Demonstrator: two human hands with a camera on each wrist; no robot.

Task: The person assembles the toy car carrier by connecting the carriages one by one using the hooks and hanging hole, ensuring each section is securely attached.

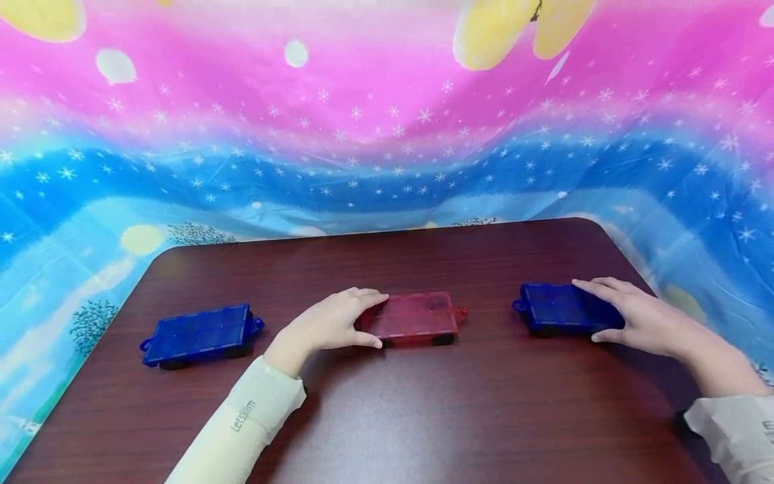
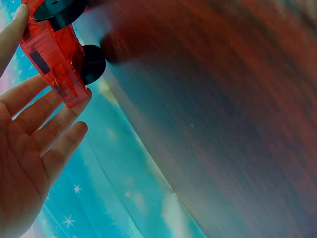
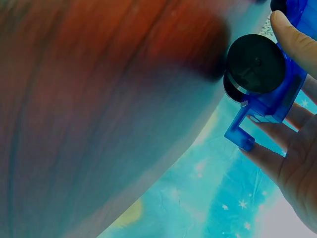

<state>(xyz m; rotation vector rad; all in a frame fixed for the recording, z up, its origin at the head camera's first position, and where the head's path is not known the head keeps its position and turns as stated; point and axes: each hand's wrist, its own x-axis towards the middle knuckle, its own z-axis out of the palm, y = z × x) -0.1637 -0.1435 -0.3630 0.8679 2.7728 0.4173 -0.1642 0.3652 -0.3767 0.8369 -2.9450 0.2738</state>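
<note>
Snowy cloth [image 1: 387,144] hangs behind the brown table [image 1: 435,417]. From far off, I have the left hand [image 1: 329,319] pinching the red car [image 1: 417,316]. Right of that car, the right hand [image 1: 650,319] pinches a blue car [image 1: 553,306]; left of it sits a second blue car [image 1: 199,333]. A crooked push could make the red car swerve.

Snowflake-printed cloth [image 1: 375,144] screening the table [image 1: 435,410] leaves the kind of room unclear.
</note>
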